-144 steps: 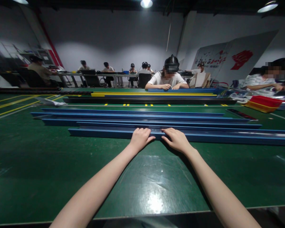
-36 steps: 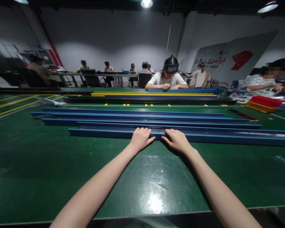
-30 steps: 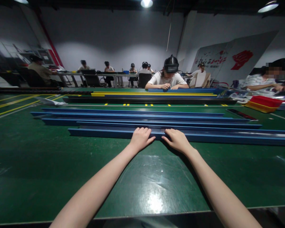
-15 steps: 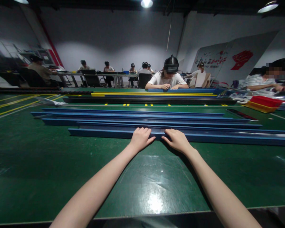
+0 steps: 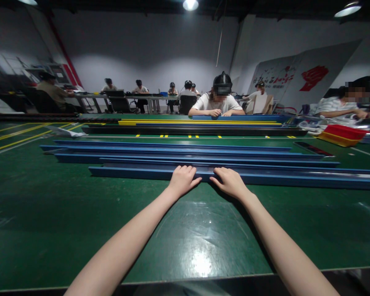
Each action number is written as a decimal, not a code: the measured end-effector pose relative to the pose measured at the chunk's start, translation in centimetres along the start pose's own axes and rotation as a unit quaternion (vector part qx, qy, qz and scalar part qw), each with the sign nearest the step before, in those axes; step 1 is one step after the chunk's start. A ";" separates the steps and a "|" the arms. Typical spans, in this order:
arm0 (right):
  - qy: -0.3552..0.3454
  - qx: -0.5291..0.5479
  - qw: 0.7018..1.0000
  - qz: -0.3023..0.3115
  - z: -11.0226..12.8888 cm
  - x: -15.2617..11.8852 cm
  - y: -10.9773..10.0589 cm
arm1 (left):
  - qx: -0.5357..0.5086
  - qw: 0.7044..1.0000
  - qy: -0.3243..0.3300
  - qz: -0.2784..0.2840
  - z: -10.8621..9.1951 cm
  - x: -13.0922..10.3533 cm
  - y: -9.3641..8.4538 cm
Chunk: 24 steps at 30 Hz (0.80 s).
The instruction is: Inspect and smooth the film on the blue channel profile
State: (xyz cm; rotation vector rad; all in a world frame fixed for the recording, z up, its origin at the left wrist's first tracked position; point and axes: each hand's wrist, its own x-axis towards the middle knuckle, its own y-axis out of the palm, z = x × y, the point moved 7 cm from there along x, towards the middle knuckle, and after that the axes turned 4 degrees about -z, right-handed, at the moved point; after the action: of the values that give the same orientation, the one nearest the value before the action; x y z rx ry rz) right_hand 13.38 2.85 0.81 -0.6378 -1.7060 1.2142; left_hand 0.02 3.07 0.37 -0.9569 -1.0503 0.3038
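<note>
A long blue channel strip (image 5: 135, 172) lies across the green table, nearest to me. My left hand (image 5: 184, 179) is closed over its near wall, fingers curled over the top edge and thumb on the outer side. A short gap to the right, my right hand (image 5: 230, 181) grips the same wall in the same way, thumb pointing inward. The fingertips of both hands are hidden inside the channel. Just behind lie several more blue strips (image 5: 80, 158), roughly parallel to the first.
Beyond lie a black strip (image 5: 111, 131) and yellow strips (image 5: 172, 122). At the right are a dark flat phone-like object (image 5: 314, 149) and red and yellow bins (image 5: 342, 135). A person (image 5: 217, 100) leans over the far side of the green table (image 5: 64, 230).
</note>
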 end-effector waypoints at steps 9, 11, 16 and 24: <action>-0.002 0.006 1.000 0.002 0.0 0.0 0.0 | -0.006 1.000 -0.002 0.005 0.0 0.0 0.0; -0.002 0.005 1.000 0.001 -0.1 0.0 0.1 | -0.005 1.000 -0.003 0.003 0.1 0.0 0.0; -0.001 0.005 1.000 -0.003 -0.1 0.0 0.1 | 0.001 1.000 -0.002 0.000 0.1 0.0 0.1; -0.002 0.007 1.000 -0.004 -0.1 0.0 0.0 | -0.002 1.000 -0.001 -0.003 0.1 -0.1 0.1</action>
State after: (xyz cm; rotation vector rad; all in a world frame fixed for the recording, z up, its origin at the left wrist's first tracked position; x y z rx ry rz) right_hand 13.43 2.88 0.79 -0.6191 -1.7001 1.2217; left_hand -0.07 3.11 0.30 -0.9580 -1.0556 0.2982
